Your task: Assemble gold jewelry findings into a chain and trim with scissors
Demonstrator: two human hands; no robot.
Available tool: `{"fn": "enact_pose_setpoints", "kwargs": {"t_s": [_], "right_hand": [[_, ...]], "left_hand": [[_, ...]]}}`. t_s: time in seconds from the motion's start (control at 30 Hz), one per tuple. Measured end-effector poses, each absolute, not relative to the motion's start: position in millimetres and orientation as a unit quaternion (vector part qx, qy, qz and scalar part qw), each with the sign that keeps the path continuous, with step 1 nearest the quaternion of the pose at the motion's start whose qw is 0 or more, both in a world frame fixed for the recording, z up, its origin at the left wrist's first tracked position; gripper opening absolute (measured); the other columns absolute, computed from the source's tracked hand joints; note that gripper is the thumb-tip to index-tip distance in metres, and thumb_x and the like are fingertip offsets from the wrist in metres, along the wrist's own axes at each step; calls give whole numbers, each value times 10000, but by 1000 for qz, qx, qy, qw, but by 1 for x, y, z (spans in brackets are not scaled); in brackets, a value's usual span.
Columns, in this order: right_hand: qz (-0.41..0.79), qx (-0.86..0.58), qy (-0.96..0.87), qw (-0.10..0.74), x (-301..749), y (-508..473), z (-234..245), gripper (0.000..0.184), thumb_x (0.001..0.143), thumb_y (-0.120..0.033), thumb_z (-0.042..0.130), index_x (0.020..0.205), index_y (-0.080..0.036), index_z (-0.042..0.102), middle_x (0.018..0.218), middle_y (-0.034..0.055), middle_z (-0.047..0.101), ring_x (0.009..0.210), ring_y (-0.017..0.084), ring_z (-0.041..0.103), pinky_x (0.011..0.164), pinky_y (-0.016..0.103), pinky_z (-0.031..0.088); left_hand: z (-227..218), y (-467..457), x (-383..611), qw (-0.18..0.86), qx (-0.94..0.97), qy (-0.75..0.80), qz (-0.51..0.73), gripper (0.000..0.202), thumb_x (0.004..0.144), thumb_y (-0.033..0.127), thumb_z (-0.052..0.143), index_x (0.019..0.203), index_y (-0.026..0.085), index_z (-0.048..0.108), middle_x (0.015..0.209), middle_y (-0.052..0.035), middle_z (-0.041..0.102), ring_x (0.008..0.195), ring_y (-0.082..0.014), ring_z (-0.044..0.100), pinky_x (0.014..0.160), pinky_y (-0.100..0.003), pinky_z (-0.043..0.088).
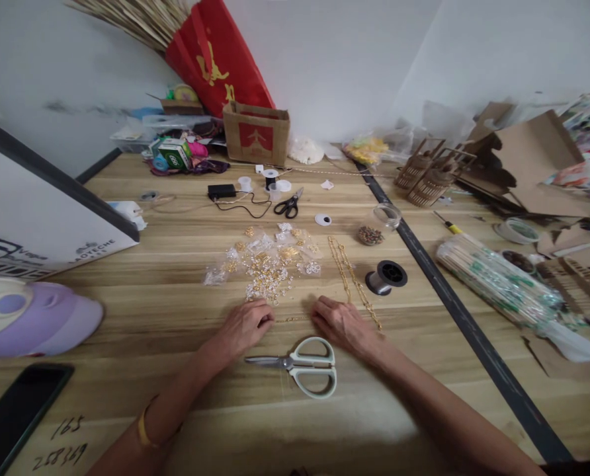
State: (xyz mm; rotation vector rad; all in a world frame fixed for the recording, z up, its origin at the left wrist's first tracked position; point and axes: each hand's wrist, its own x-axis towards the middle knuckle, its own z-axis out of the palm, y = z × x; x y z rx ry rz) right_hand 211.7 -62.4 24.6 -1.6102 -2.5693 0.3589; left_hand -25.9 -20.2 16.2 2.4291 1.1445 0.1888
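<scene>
Fine gold-coloured chain [293,320] stretches between the two hands, low over the wood-grained counter [235,430]. Both the left hand [245,325] and the right hand [341,322] are narrowed, fingers curled in; judging by the chain's straight line, each pinches an end, though the fingertips are too small to read well. Silver-bladed scissors with pale green handles [315,367] lie nearer the person, touched by neither hand. Beyond the right hand rests a longer gold-coloured linked chain [357,284], which looks assembled, beside a black spool of grey wire [387,277]. The short length seems only partway along: clear plastic packets [215,274] and many loose gold and clear pieces [268,281] remain unused.
</scene>
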Motion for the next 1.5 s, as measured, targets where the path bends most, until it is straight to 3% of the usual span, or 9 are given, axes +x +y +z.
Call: {"fn": "enact_pose_setpoints", "kwargs": {"t_s": [0.57,0.87,1.3,1.5], "right_hand": [[121,-531,-838,26,217,-61,22,115,905,-192,443,844,-178,539,845,23,576,692,118,562,563,242,289],[116,-526,-840,67,224,-60,25,172,920,-241,428,817,-179,551,795,17,573,652,109,546,558,236,301],[84,-501,-859,67,222,-47,32,156,901,-184,414,803,-180,535,780,16,583,634,116,553,531,241,265],[115,-503,-849,111,209,-41,31,129,887,-163,410,817,-180,516,760,16,583,575,105,524,522,228,267]], "left_hand": [[17,-20,-28,235,875,417,78,146,798,141,541,715,174,656,713,-16,603,658,-136,543,632,-229,384],[26,-7,-44,326,813,451,171,115,773,179,563,725,169,667,699,-7,637,627,-120,549,590,-211,402],[19,6,-56,297,772,509,239,111,761,196,567,729,157,666,729,-25,684,665,-135,587,641,-240,444],[13,9,-60,285,768,520,241,116,769,206,566,722,164,664,735,-21,682,662,-135,591,631,-236,441]]}}
